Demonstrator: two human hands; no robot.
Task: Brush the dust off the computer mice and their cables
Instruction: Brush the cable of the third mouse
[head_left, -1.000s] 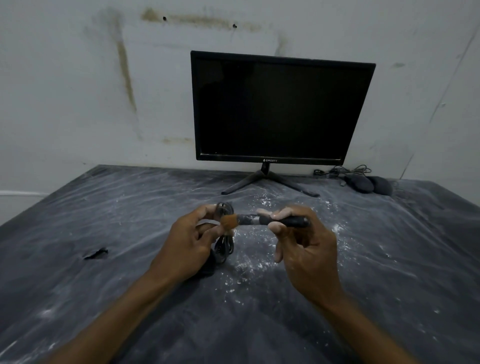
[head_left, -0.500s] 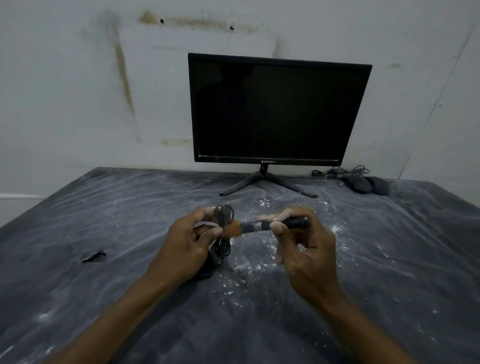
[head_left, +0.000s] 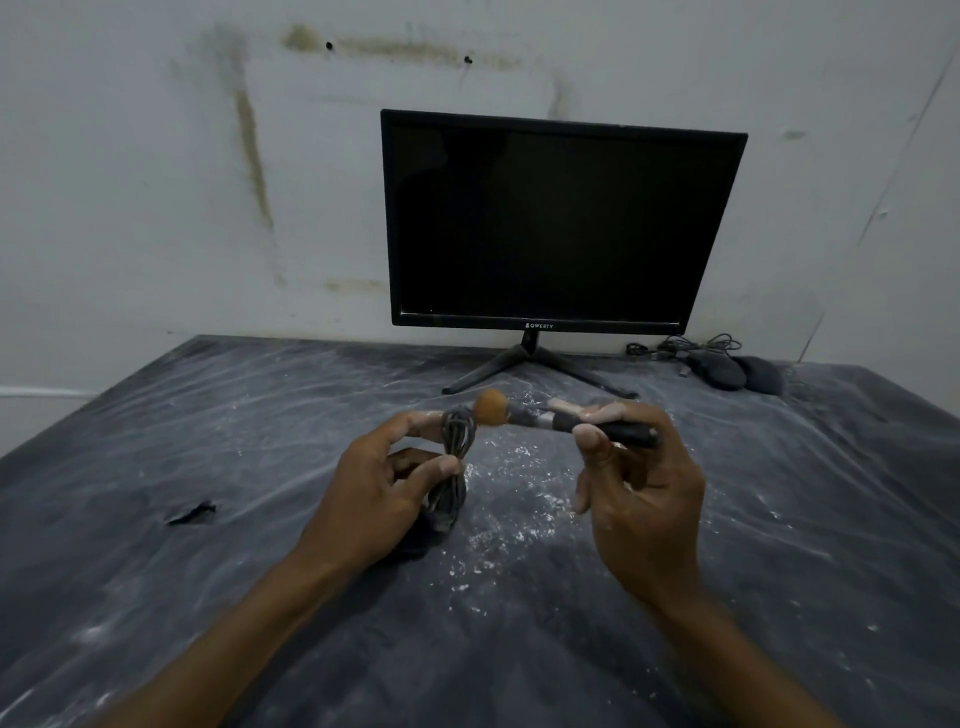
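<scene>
My left hand (head_left: 371, 499) holds a bundled dark mouse cable (head_left: 456, 447) upright above the table; the mouse itself hangs mostly hidden below my palm. A small brush (head_left: 545, 418) with brown bristles and a black handle lies horizontally in my right hand (head_left: 641, 499). Its bristle tip sits just right of the cable bundle's top, at its upper edge. Two more dark mice (head_left: 737, 371) with tangled cables lie at the back right, beside the monitor.
A black monitor (head_left: 556, 223) on a splayed stand stands at the back against a stained white wall. The dark tabletop (head_left: 208, 597) has a plastic cover dusted with white powder, thickest under my hands. A small tear (head_left: 191, 513) marks the cover at the left.
The brush tip has risen from the middle of the cable bundle to its top edge. Both hands stay in nearly the same place.
</scene>
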